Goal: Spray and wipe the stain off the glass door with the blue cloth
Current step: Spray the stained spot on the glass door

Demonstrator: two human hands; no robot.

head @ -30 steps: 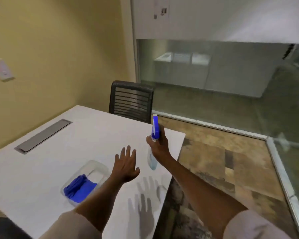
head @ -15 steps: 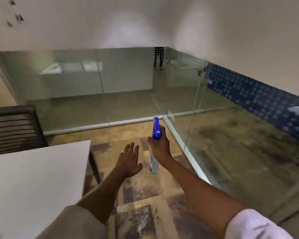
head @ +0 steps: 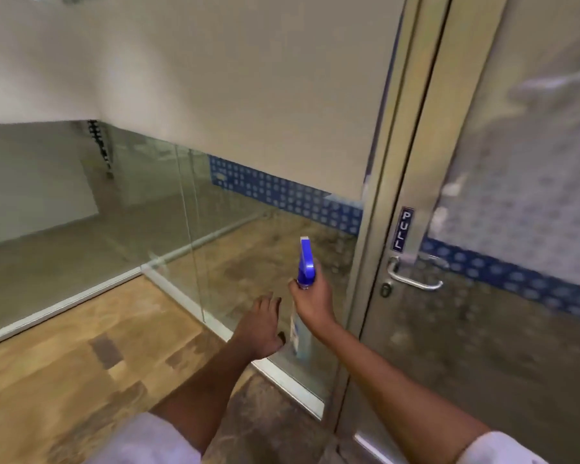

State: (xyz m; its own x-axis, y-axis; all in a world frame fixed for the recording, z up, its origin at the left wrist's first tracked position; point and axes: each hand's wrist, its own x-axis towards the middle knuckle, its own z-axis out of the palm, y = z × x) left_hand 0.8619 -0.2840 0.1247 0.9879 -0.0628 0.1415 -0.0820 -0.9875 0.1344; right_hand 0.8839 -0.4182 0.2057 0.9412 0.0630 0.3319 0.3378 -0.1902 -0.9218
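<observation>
My right hand (head: 310, 301) grips a spray bottle (head: 304, 262) with a blue trigger head and a clear body, upright, just left of the door frame. The glass door (head: 503, 229) fills the right side, with a frosted upper pane, a blue dotted band, a PULL label (head: 401, 229) and a metal lever handle (head: 412, 276). Pale smudges show on the frosted pane, blurred. My left hand (head: 260, 326) hovers open and empty, palm down, beside the bottle. The blue cloth is out of view.
A glass partition wall (head: 188, 212) with a metal floor rail (head: 235, 343) runs left of the door. Wood-pattern and dark floor tiles (head: 81, 356) lie below. The metal door frame (head: 379, 202) stands just right of the bottle.
The view has swung right, away from the white table and the tray with the blue cloth, onto the glass door. My right hand still carries the spray bottle; my left hand stays open.
</observation>
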